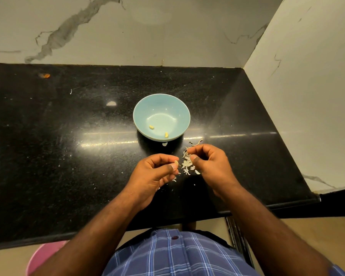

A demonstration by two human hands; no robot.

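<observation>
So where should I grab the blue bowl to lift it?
Probably by its rim: the bowl stands upright and its wall flares out, so a thumb inside and fingers outside would clamp it. Come from the left side, away from the peel scraps near its front. Keep it level for the two cloves inside.

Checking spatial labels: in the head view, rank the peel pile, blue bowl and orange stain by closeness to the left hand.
1. peel pile, just right of the left hand.
2. blue bowl, beyond it.
3. orange stain, far back left.
</observation>
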